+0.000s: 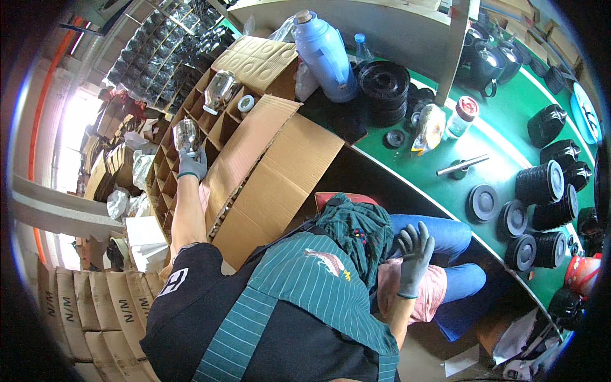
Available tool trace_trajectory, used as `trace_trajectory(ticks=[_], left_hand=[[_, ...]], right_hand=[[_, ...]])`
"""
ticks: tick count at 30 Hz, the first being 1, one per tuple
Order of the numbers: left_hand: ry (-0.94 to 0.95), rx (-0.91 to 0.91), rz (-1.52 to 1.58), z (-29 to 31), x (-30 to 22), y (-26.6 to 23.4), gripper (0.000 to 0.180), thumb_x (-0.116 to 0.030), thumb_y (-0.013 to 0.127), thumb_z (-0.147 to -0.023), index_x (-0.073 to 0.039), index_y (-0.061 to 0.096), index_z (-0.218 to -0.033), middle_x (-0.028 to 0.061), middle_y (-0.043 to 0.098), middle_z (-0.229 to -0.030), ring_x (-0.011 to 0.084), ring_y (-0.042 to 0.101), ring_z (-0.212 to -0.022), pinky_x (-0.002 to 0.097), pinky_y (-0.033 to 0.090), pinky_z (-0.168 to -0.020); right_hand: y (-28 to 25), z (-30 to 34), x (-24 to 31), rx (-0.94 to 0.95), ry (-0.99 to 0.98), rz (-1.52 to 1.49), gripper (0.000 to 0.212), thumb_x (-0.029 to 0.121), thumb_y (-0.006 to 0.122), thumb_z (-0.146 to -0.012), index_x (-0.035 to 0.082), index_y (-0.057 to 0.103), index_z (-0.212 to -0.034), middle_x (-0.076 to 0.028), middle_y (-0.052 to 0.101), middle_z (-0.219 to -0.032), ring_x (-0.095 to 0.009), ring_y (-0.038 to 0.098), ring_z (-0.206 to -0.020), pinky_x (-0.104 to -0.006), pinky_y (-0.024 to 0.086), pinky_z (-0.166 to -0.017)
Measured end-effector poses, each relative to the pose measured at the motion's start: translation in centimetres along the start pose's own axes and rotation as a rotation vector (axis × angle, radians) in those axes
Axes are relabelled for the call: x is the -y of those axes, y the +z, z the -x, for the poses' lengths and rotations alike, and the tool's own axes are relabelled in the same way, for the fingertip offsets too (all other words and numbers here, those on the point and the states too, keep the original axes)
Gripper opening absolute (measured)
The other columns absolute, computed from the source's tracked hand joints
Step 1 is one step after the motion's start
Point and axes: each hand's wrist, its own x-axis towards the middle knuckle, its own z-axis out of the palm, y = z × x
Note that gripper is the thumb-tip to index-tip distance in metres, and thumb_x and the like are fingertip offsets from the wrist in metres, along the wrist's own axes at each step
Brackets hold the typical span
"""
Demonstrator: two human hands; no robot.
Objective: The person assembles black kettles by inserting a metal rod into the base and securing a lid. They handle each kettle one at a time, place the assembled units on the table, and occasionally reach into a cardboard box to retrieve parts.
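Observation:
My left hand [192, 165], in a grey glove, reaches out over an open cardboard carton with a grid of cardboard dividers [167, 167]. Its fingers are closed round the lower end of a shiny silvered glass flask liner [186, 135]. A second silvered liner [221, 90] lies tilted on top of the dividers farther back. Near it, a round piece with a pale rim [245, 104] sits in a cell. My right hand [417, 258], also gloved in grey, is raised above my lap with its fingers apart and nothing in them.
To my right a green worktable [439, 184] carries a blue thermos flask [324, 57], stacked black lids [385, 89], a red-lidded jar [463, 118], a metal rod [463, 164] and several black discs [484, 202]. The carton's raised flap [280, 184] stands between me and the dividers. Flat cartons [95, 305] are stacked lower left.

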Motion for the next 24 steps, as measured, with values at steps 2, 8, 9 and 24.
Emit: trace_trajectory(ticks=[2, 8, 9, 24], left_hand=[[-0.013, 0.09, -0.008, 0.6, -0.2, 0.0, 0.049, -0.046, 0.065, -0.103, -0.003, 0.063, -0.126, 0.0143, 0.071, -0.123, 0.0324, 0.073, -0.105, 0.041, 0.069, -0.085], [0.002, -0.039, 0.058, 4.6, -0.6, 1.6, 0.046, -0.044, 0.066, -0.097, -0.002, 0.064, -0.118, 0.0155, 0.073, -0.114, 0.0326, 0.075, -0.1, 0.0417, 0.069, -0.084], [0.015, -0.06, 0.067, 5.3, -0.5, 2.1, 0.046, -0.043, 0.066, -0.096, -0.002, 0.064, -0.116, 0.0156, 0.073, -0.113, 0.0329, 0.075, -0.1, 0.0423, 0.069, -0.084], [1.039, 0.728, -2.324, 9.7, 8.2, 20.9, 0.045, -0.041, 0.063, -0.1, -0.013, 0.075, -0.132, 0.0205, 0.076, -0.122, 0.0345, 0.073, -0.112, 0.0449, 0.055, -0.1]], right_hand=[[0.0, -0.1, 0.0, -0.01, 0.013, -0.006, 0.067, 0.057, 0.035, -0.114, 0.008, 0.048, -0.159, -0.018, 0.065, -0.142, -0.029, 0.067, -0.122, -0.0434, 0.051, -0.108], [-0.4, -0.5, 0.2, 0.005, 0.037, -0.015, 0.067, 0.056, 0.034, -0.115, 0.008, 0.048, -0.159, -0.018, 0.066, -0.14, -0.029, 0.068, -0.12, -0.0429, 0.052, -0.108], [-0.4, -0.5, 0.3, -0.007, 0.039, -0.014, 0.067, 0.056, 0.034, -0.115, 0.008, 0.048, -0.159, -0.018, 0.067, -0.14, -0.029, 0.068, -0.12, -0.0428, 0.052, -0.108], [0.4, 0.0, 0.2, -0.023, 0.012, -0.004, 0.067, 0.056, 0.036, -0.114, 0.006, 0.049, -0.158, -0.018, 0.067, -0.138, -0.028, 0.068, -0.119, -0.0416, 0.052, -0.106]])
